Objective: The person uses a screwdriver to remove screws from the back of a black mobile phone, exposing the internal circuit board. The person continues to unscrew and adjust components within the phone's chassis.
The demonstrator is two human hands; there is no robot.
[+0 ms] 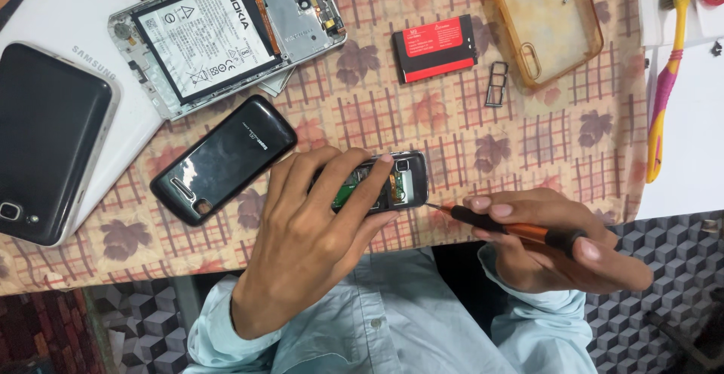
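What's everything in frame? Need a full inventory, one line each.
opened small phone: 1, black with green board, table's near edge, held
screwdriver: 1, orange and black, tip at the phone's right end
back cover: 1, glossy black, left of held phone
opened smartphone: 1, silver with white battery, top left
dark phone: 1, black, far left on white device
white device: 1, top left
loose battery: 1, red and black, top centre
SIM tray: 1, grey, right of battery
clear case: 1, amber, top right
toothbrush: 1, yellow and pink, right
tablecloth: 1, beige leaf print
left hand: 1, grips phone
right hand: 1, holds screwdriver
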